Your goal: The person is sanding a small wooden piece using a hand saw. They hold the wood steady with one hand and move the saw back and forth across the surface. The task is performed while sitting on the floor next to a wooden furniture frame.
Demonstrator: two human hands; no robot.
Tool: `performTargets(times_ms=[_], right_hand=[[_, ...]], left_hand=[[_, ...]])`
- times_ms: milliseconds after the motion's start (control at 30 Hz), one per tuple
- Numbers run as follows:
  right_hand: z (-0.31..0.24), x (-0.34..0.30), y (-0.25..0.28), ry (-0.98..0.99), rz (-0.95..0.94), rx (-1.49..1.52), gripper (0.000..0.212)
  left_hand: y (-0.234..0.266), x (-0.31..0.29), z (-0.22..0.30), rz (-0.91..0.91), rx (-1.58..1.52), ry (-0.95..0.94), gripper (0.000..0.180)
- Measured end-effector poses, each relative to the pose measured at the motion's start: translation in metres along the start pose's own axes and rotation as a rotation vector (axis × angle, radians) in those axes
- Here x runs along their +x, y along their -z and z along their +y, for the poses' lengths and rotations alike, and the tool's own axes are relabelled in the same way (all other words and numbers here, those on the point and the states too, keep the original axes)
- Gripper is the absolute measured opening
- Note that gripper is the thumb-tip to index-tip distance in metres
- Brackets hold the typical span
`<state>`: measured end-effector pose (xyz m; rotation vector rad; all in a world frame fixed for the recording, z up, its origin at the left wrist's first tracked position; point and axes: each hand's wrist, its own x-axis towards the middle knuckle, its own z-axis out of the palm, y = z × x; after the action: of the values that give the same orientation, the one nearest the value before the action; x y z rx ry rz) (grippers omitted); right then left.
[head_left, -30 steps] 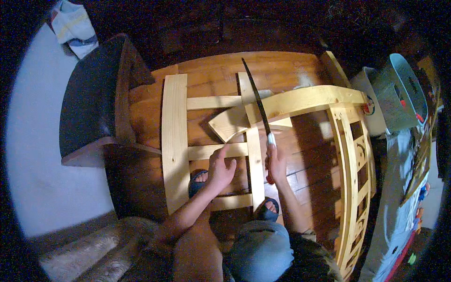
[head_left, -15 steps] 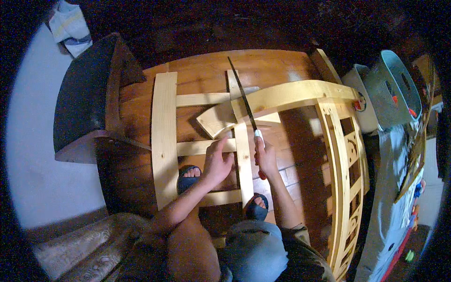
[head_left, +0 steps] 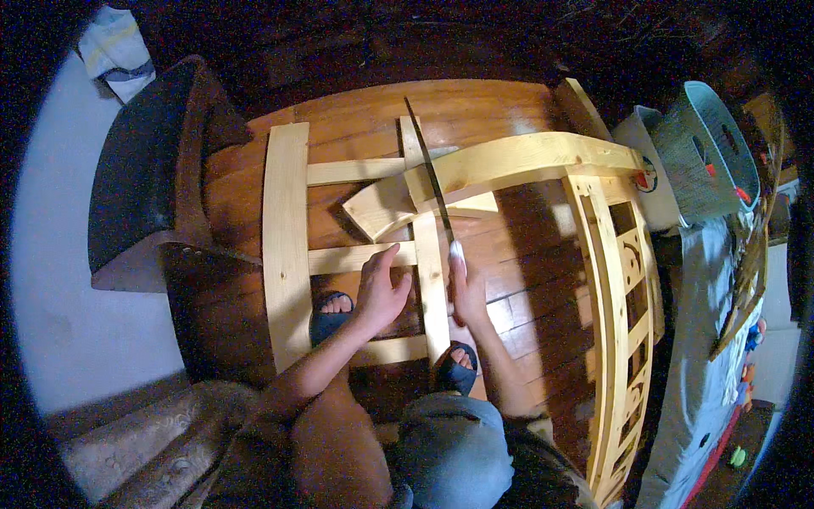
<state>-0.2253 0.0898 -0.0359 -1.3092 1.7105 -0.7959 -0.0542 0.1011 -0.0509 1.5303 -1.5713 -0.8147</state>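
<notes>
My right hand (head_left: 468, 297) is wrapped round the handle of a hand saw with a long, narrow dark blade (head_left: 434, 182). The blade slants up and away, lying across a pale curved wooden beam (head_left: 509, 165) near its left end. I cannot tell how deep it sits in the wood. My left hand (head_left: 383, 293) hovers above a crosspiece of a wooden frame (head_left: 287, 237), its fingers apart with nothing in them. The beam's left end rests over this frame, which lies on the floor.
A wooden rail panel (head_left: 610, 339) with cut-out faces stands at right, under the beam's far end. Behind it are a teal basket (head_left: 708, 161) and a cloth-covered surface (head_left: 695, 365). A dark padded chair (head_left: 144, 170) stands left. My sandalled feet (head_left: 458, 366) are beside the frame.
The saw has come slightly back toward me along the beam, with my right hand lower. The view has shifted a little. My left hand keeps about the same place over the frame.
</notes>
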Motion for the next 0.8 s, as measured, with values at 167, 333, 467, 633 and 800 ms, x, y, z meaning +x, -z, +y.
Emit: performTargets(times_ms=[167, 333, 467, 633, 800], right_hand=[[0.031, -0.044, 0.006, -0.007, -0.044, 0.204, 0.035], [0.070, -0.128, 0.035, -0.306, -0.068, 0.223, 0.039], [0.011, -0.034, 0.010, 0.028, -0.014, 0.074, 0.047], [-0.015, 0.017, -0.001, -0.061, -0.073, 0.084, 0.056], [0.045, -0.114, 0.029, -0.069, 0.025, 0.146, 0.038]], left_hand=[[0.017, -0.006, -0.010, 0.008, 0.067, 0.011, 0.048], [0.021, -0.012, -0.012, -0.014, 0.060, 0.020, 0.049], [0.015, -0.008, -0.006, -0.014, 0.056, 0.017, 0.050], [0.016, -0.004, 0.004, -0.036, 0.037, 0.036, 0.049], [0.012, -0.013, -0.006, -0.215, -0.013, 0.061, 0.039]])
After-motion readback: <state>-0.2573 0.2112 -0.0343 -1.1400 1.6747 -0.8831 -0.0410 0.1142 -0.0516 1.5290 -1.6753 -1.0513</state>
